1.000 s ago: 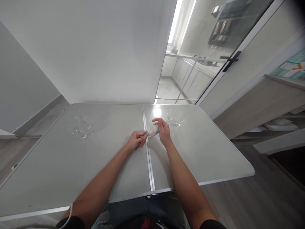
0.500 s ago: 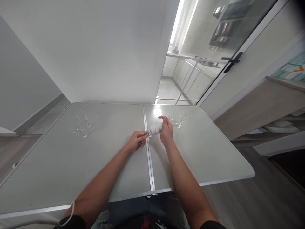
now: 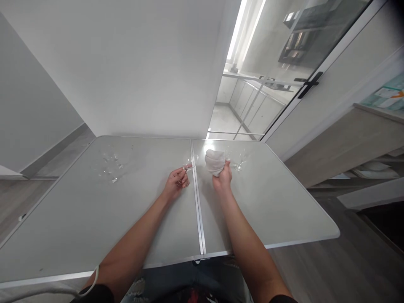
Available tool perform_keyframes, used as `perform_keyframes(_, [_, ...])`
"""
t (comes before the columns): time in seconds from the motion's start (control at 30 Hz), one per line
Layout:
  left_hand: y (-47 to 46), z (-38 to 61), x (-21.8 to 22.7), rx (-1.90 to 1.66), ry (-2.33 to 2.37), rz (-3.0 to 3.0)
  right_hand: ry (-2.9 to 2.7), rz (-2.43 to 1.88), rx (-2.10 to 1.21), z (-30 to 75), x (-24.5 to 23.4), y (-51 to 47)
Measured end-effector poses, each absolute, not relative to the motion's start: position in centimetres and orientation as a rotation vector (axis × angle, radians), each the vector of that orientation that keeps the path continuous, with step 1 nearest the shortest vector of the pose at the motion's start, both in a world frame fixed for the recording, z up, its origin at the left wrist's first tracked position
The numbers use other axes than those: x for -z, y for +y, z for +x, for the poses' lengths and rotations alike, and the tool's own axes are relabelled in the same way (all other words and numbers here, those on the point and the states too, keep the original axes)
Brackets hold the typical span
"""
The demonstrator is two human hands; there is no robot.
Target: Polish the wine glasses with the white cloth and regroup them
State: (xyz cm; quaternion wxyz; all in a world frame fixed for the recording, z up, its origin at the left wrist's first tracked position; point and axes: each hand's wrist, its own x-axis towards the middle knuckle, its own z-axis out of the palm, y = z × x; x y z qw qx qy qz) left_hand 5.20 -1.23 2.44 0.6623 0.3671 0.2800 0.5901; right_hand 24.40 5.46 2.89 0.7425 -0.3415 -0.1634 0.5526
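Observation:
My left hand [image 3: 176,182] is closed around the stem of a clear wine glass [image 3: 190,163], whose bowl leans away to the upper right over the table's seam. Its outline is faint against the pale surface. My right hand [image 3: 223,180] grips a folded white cloth [image 3: 215,161] just to the right of the bowl; a small gap separates cloth and glass. Just beyond that hand are clear glasses [image 3: 237,167] on the table, hard to tell apart. More clear glassware [image 3: 114,179] is grouped on the left half of the table.
The pale folding table [image 3: 151,235] has a metal seam [image 3: 198,219] down its middle and a metal rim. A white wall [image 3: 142,75] borders its far side. Beyond the back right is a glass door with a black handle [image 3: 311,84]. A white cable [image 3: 94,282] crosses near my left arm.
The cloth has come off the glass bowl and now hangs spread in my right hand. My left hand has shifted slightly left with the glass, leaving its bowl uncovered.

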Motion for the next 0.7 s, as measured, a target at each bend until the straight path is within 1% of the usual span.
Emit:
perform_keyframes(0.17, [-1.5,6.0,-2.4,-1.179,0.636,0.892,-0.428,-0.569,-1.634,21.2,-3.1,3.8])
perform_keyframes(0.23, [-1.5,6.1,-2.4,-1.173,0.628,0.885,-0.463,-0.493,-1.737,20.6,-3.4,3.1])
perform_keyframes(0.43, [-1.4,6.0,-2.6,-1.102,0.538,0.870,-0.486,-0.510,-1.752,20.7,-4.1,2.3])
perform_keyframes(0.7, [-1.2,6.4,-2.4,-1.213,0.618,0.826,-0.701,-0.414,-1.746,20.3,-4.6,1.9])
